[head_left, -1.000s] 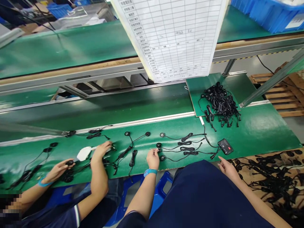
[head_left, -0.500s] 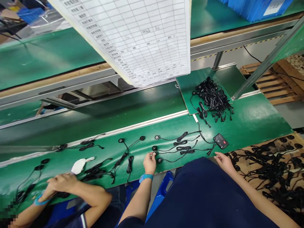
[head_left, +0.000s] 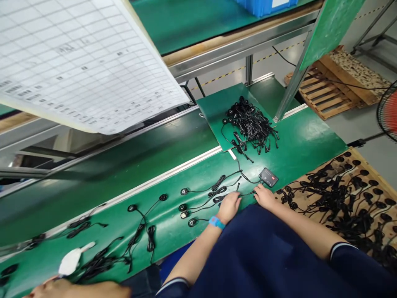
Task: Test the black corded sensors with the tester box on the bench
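- Left hand (head_left: 228, 209): just in from the front edge of the bench (head_left: 313, 130), right of its middle. Fingers looked closed on a black cable (head_left: 247, 194); exact contact was hidden.
- Black cable: short, fairly straight run between both hands, near the front edge.
- Right hand (head_left: 263, 196): fingertips looked closed on the same cable, just in front of the black box (head_left: 269, 177). Couldn't tell if that grip sat on connector or wire.
- My read on handling: grip both sides by the connector bodies, not the wire. Force belonged straight along the line, no twist, with slack on the box side so the box didn't drag.

Around, left to right:
- Co-worker's arm (head_left: 96, 289) lay along the front edge, far left; white pad (head_left: 70, 261) and cable bundle (head_left: 96, 263) just beyond.
- Printed sheet (head_left: 93, 74) hung in front of the back side, blocking part of the view.
- Round ends (head_left: 192, 222) sat left of the left hand; their coils (head_left: 221, 181) lay close beside it. Snag risk.
- Green board (head_left: 204, 103) at the back edge carried a cable heap (head_left: 251, 120), loose ends trailing onto the bench.
- Wooden board (head_left: 371, 172) with black parts stood off the front-right edge, right forearm close by.
- Fan (head_left: 389, 107): beyond the right end, well apart.
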Demonstrator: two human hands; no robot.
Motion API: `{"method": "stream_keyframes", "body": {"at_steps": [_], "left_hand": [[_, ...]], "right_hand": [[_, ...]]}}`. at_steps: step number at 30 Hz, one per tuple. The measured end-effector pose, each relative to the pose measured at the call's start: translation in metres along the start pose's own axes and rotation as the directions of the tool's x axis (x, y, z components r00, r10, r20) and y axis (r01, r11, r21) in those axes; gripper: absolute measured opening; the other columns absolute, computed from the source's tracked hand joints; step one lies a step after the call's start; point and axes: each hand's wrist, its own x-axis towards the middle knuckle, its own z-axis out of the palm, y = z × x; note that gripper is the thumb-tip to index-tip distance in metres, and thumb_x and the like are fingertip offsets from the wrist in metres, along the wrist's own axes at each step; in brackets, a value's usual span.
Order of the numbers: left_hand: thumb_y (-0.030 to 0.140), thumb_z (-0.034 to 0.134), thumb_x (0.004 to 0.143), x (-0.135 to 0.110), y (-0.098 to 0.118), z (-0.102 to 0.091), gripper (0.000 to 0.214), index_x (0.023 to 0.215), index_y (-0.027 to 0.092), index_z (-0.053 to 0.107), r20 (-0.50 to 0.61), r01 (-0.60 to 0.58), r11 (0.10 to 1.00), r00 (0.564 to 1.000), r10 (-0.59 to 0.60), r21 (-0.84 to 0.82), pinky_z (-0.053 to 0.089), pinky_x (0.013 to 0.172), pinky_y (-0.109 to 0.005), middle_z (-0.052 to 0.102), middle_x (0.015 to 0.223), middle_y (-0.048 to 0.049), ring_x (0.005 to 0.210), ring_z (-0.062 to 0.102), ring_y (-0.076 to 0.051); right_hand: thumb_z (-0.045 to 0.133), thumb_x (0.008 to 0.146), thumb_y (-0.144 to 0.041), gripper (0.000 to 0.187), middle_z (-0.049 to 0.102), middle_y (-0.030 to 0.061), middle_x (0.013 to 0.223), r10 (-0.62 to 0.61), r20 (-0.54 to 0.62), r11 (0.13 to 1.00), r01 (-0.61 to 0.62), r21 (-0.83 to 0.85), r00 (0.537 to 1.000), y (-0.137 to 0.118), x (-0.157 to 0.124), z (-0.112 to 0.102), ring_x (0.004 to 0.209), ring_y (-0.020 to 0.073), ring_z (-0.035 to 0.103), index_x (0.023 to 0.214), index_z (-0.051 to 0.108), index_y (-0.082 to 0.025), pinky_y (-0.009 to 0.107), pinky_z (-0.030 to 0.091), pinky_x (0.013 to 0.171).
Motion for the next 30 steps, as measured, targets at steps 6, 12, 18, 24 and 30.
{"method": "stream_keyframes", "body": {"at_steps": [6, 12, 18, 24, 30], "left_hand": [[0.025, 0.047, 0.1, 0.063, 0.046, 0.025, 0.023, 0.117, 0.015, 0.058, 0.461, -0.013, 0.969, 0.881, -0.106, 0.249, 0.06, 0.086, -0.04, 0.068, 0.116, -0.0144, 0.097, 0.073, -0.027], [0.011, 0.03, 0.099, 0.064, 0.049, 0.027, 0.031, 0.115, 0.013, 0.057, 0.527, -0.023, 0.94, 0.833, -0.171, 0.342, 0.059, 0.083, -0.039, 0.066, 0.115, -0.0172, 0.096, 0.074, -0.026], [0.009, 0.03, 0.097, 0.072, 0.059, 0.024, 0.034, 0.116, 0.011, 0.057, 0.576, -0.056, 0.925, 0.796, -0.186, 0.375, 0.061, 0.081, -0.042, 0.065, 0.113, -0.0191, 0.098, 0.074, -0.029], [0.014, 0.036, 0.097, 0.074, 0.056, 0.024, 0.03, 0.117, 0.015, 0.059, 0.596, -0.036, 0.931, 0.777, -0.201, 0.362, 0.061, 0.08, -0.043, 0.065, 0.115, -0.0183, 0.097, 0.074, -0.028], [0.025, 0.046, 0.099, 0.066, 0.042, 0.012, 0.021, 0.11, 0.019, 0.063, 0.549, 0.018, 0.948, 0.812, -0.199, 0.317, 0.056, 0.083, -0.036, 0.068, 0.11, -0.0129, 0.095, 0.072, -0.024]], "right_hand": [[0.057, 0.096, -0.027, 0.019, 0.064, 0.0088, 0.117, -0.087, 0.062, 0.995, 0.083, 0.059, 0.994, 0.017, 0.017, 0.008, 0.099, 0.0194, 0.064, 0.109, 0.068, -0.019, 0.03, 0.047, 0.088], [0.061, 0.094, -0.025, 0.012, 0.064, 0.0065, 0.104, -0.164, 0.054, 0.969, 0.151, 0.196, 0.985, 0.034, 0.029, 0.015, 0.089, 0.017, 0.061, 0.096, 0.07, -0.018, 0.028, 0.044, 0.083], [0.067, 0.089, -0.022, 0.008, 0.063, 0.0038, 0.092, -0.23, 0.006, 0.918, 0.215, 0.333, 0.973, 0.043, 0.033, 0.016, 0.087, 0.0161, 0.058, 0.083, 0.07, -0.017, 0.027, 0.043, 0.081], [0.065, 0.088, -0.019, 0.009, 0.063, 0.0037, 0.087, -0.246, -0.034, 0.889, 0.239, 0.391, 0.969, 0.054, 0.037, 0.012, 0.086, 0.0173, 0.058, 0.079, 0.069, -0.017, 0.029, 0.044, 0.082], [0.063, 0.088, -0.018, 0.011, 0.067, 0.0065, 0.094, -0.208, -0.061, 0.893, 0.215, 0.394, 0.976, 0.062, 0.04, 0.012, 0.091, 0.0185, 0.06, 0.088, 0.073, -0.016, 0.031, 0.048, 0.088]]}}
